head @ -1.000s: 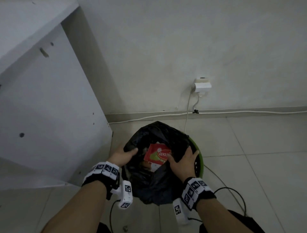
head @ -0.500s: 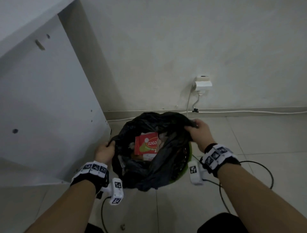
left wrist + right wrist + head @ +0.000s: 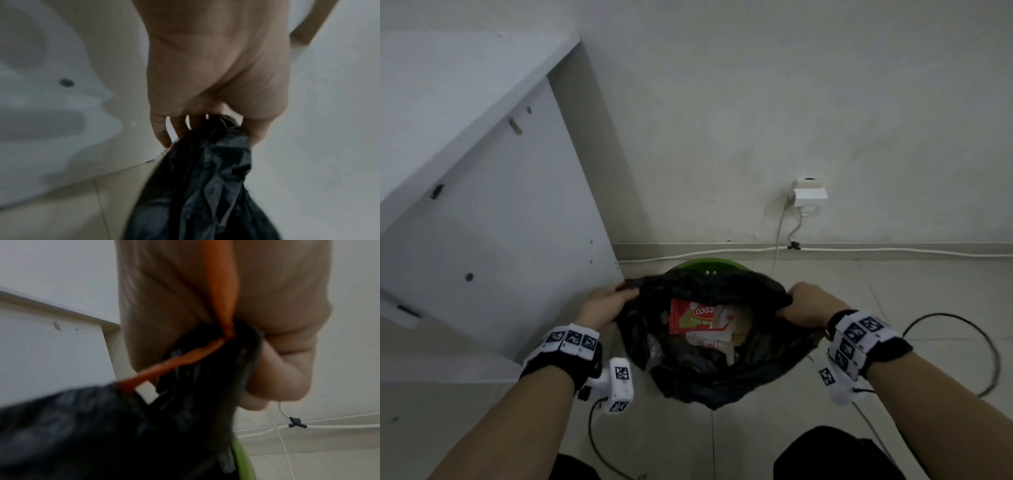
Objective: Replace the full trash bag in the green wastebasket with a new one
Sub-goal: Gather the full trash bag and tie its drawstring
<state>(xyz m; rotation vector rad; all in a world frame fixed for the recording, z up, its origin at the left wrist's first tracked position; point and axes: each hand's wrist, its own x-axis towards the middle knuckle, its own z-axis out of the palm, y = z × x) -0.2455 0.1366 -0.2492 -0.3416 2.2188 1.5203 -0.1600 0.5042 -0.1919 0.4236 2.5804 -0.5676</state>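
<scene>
Trash bag, gripped by both hands

The black bag hides most of the green wastebasket, apparently blurred in the right wrist view.

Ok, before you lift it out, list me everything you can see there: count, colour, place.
trash bag: one, black, open-mouthed, in the wastebasket
wastebasket: one, green, on the floor by the wall; only its far rim shows
red carton: one, red with white lettering, on top of the rubbish in the bag
cabinet: one, white, left of the wastebasket
wall socket: one, white, on the wall behind
white cable: one, along the skirting
black cable: one, looped on the floor tiles, right
left hand: grips the bag's left edge
right hand: grips the bag's right edge
</scene>
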